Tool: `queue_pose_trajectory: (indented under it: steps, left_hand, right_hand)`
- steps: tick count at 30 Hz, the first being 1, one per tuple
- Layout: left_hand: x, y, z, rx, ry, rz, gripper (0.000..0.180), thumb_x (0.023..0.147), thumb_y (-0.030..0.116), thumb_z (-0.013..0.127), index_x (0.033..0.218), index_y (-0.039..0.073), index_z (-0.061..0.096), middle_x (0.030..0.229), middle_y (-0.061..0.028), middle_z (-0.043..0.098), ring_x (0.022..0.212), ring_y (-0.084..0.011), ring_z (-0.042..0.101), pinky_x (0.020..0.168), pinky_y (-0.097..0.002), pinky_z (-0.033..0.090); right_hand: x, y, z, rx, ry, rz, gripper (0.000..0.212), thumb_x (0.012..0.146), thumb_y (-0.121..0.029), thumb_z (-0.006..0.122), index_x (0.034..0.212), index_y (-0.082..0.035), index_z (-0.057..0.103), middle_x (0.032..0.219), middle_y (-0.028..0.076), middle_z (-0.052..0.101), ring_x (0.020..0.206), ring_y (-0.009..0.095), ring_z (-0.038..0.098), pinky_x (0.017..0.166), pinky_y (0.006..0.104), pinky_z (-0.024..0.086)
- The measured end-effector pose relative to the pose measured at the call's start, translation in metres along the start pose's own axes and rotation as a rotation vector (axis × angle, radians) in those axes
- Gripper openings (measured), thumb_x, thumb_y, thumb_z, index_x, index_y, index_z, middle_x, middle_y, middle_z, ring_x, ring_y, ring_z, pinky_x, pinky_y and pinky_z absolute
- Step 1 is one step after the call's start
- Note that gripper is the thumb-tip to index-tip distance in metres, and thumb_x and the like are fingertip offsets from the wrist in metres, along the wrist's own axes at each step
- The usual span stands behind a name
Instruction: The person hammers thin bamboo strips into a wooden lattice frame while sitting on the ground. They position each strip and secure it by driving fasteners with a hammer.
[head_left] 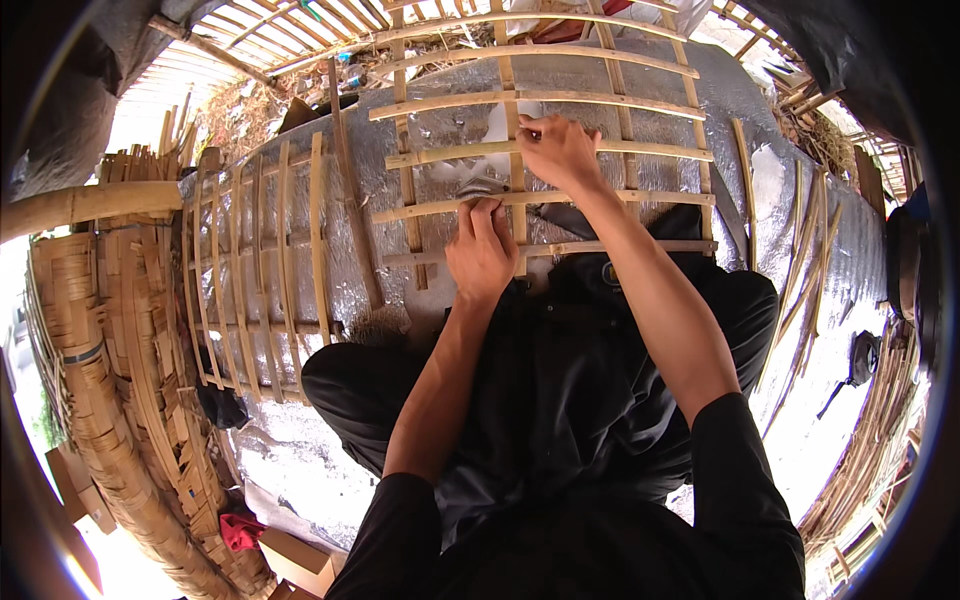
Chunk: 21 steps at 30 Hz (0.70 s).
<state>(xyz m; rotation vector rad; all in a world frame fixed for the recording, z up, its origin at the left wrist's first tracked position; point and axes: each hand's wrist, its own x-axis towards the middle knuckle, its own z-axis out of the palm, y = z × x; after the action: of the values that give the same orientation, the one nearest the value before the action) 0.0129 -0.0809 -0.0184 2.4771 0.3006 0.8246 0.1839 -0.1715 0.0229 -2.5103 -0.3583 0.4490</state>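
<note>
Bamboo lattice (515, 96) could skew if our left hand (482, 250) or right hand (560, 152) slips; fingers curl, but we cannot tell their grip.

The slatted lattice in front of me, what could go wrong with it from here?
Splinters: your left hand and right hand are bare against the lattice, so a rough slat edge might prick a finger.

A bump: its near end sits close to your right knee, so shifting that leg could knock it.

Slipping: the silvery sheet beneath looks wrinkled, so the lattice may slide or rock.
</note>
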Motion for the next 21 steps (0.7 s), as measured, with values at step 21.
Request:
queue_pose_trajectory:
  steps: [21]
  left_hand:
    - [0.0027, 0.0049, -0.0002, 0.022, 0.004, -0.008, 0.018, 0.101, 0.01, 0.064, 0.117, 0.008, 0.056, 0.105, -0.016, 0.066, 0.075, -0.0428, 0.069, 0.057, -0.0513, 0.056]
  right_hand:
    - [0.0016, -0.003, -0.0079, -0.005, -0.103, -0.004, 0.041, 0.1, -0.032, 0.053, 0.136, -0.026, 0.072, 0.144, 0.01, 0.066, 0.134, 0.035, 0.061, 0.123, 0.0754, 0.013]
